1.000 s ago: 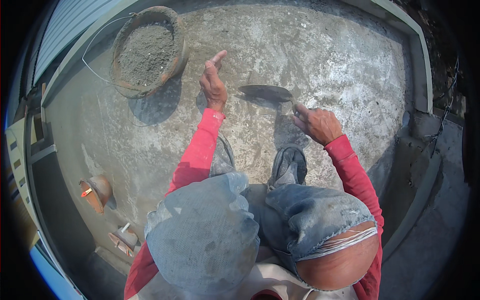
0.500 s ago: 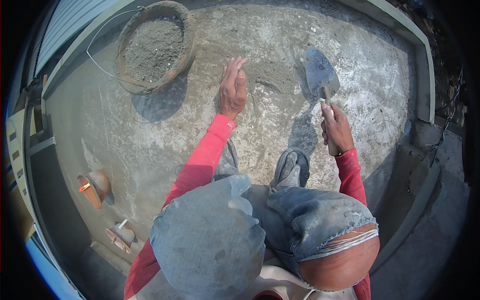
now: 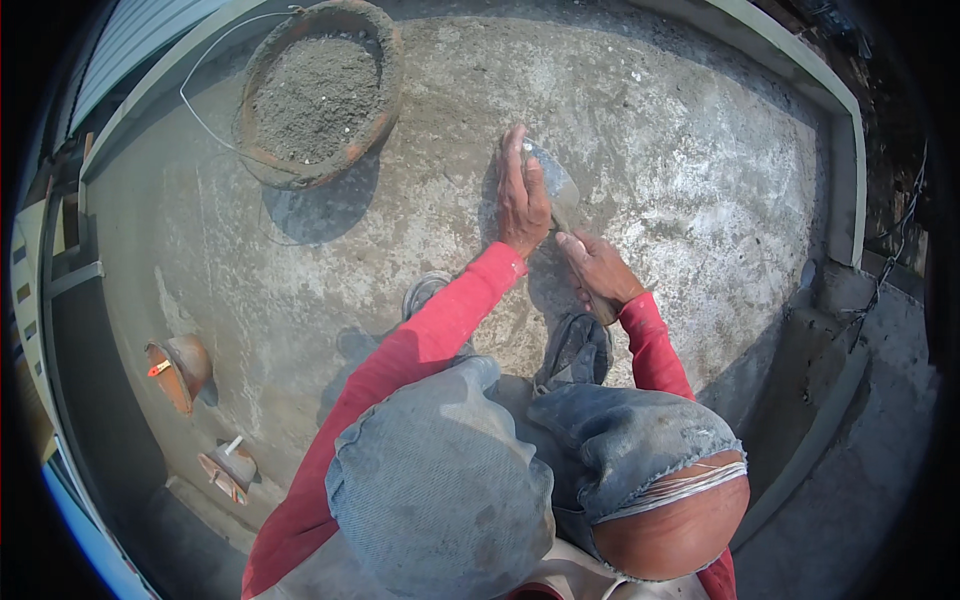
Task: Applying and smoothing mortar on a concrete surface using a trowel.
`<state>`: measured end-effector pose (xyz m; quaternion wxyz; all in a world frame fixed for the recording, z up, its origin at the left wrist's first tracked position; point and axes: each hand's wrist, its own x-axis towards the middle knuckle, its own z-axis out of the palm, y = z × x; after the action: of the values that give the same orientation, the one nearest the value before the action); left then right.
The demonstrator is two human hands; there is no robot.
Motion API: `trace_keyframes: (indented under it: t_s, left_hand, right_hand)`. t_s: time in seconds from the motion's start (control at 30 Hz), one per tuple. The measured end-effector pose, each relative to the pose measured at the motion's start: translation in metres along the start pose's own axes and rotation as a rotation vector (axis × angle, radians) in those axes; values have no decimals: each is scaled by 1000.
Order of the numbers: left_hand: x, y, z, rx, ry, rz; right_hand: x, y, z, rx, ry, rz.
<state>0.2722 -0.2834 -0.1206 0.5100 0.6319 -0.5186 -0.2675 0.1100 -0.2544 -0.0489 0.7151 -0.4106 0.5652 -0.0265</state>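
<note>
A pointing-style trowel [image 3: 562, 185] is gripped by its handle in my right hand [image 3: 602, 270], its fingers wrapped round the grip. The metal blade points away from me and stands tilted beside my left hand [image 3: 522, 200]. That hand is held edge down at the floor, fingers stretched out and close together, its palm side facing the blade. Whether any mortar lies between palm and blade is hidden. To the far left stands a round tub [image 3: 392, 105] with a wire handle, holding grey crumbly mortar [image 3: 318, 98].
Low walls [image 3: 845, 180] border the rough concrete floor [image 3: 700, 250]. At the left, two small tapered containers lie tipped, one orange-brown [image 3: 190, 368] and one greyish [image 3: 232, 470]. My shoes [image 3: 578, 350] are on the floor just nearer than my hands.
My hands have come together: the left moved right, the right moved left and nearer with the trowel. The loose mortar that lay between them on the floor no longer shows there.
</note>
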Motion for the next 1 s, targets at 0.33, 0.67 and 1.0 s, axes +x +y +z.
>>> trace_keyframes:
  t_s: [0.33,0.67,1.0]
  left_hand:
    - [64,69,-76,-258,244,155]
    - [86,112,-190,-30,573,582]
    - [-9,-10,-83,41,13,-111]
  right_hand:
    - [-33,-77,50,276,-134,-202]
    - [9,-167,1,-669,459,-738]
    - [1,-50,-44,-553,63,-167]
